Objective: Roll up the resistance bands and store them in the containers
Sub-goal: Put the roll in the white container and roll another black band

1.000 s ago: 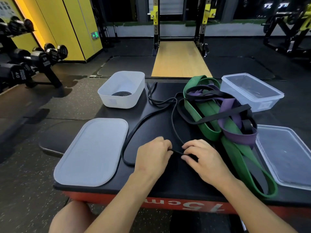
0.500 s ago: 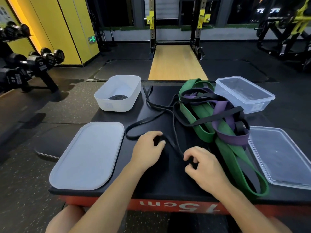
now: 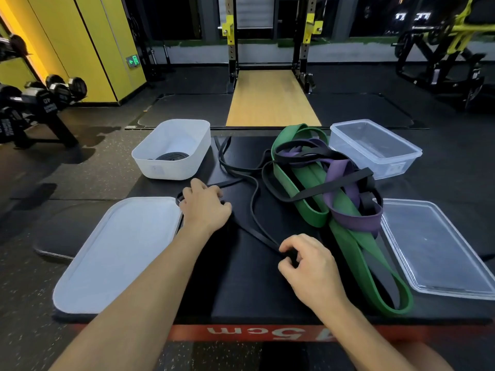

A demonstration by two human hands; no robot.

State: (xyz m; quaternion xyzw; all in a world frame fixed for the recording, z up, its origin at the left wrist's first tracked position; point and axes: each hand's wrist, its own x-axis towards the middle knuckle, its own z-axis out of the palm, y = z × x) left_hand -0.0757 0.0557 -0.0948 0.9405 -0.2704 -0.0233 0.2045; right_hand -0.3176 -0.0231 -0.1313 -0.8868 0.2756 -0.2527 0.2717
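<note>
Left hand [image 3: 205, 207] has slid out leftward and away from the right hand since half a second ago, drawing the band out between them. Left fingers [image 3: 211, 191] curl down over the far looped end of the thin black rubber resistance band [image 3: 257, 235], just beside the flat white plastic lid [image 3: 117, 253]. Right hand [image 3: 310, 266] has its fingers [image 3: 290, 246] pinched together on the band's near end.

- Band lies on the black padded worktop [image 3: 241, 290], running slantwise from hand to hand; other strands trail off toward the pile.
- Pile to the right: wide green rubber band [image 3: 302, 194], purple rubber band [image 3: 356, 220], more black straps tangled over both.
- White opaque plastic tub [image 3: 171, 170], far left, holds a coiled black band [image 3: 172, 156].
- Clear plastic container [image 3: 388, 167], far right; its clear flat lid [image 3: 439, 247] lies nearer.
</note>
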